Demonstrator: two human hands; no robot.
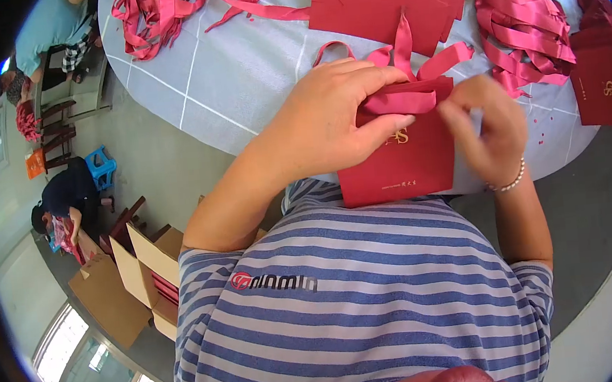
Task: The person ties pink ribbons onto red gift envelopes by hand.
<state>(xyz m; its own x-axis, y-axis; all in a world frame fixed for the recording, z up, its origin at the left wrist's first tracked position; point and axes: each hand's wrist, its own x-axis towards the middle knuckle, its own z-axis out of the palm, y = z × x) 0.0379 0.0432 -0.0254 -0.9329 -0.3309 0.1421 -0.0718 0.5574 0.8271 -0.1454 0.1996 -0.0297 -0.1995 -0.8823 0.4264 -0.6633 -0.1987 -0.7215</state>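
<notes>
A red paper gift bag (pixel 398 165) with gold lettering stands against the table edge in front of my body. My left hand (pixel 343 111) grips its top left side, with the fingers behind and the thumb in front. A pink-red ribbon (pixel 407 102) lies in a loop across the bag's mouth, partly under that hand. Loose ribbon ends (pixel 403 51) stick up behind it. At the bag's upper right edge is my right hand (pixel 489 124), slightly blurred, its fingers curled in towards the thumb. Whatever sits between those fingertips is hidden.
A stack of red bags (pixel 391 1) lies ahead on the grey checked tablecloth (pixel 203 91). Ribbon bundles (pixel 524 23) are beside it, and more bags (pixel 606 85) stand at the right. Open cardboard boxes (pixel 145 270), a blue stool (pixel 101 167) and seated people (pixel 69 190) are on the left.
</notes>
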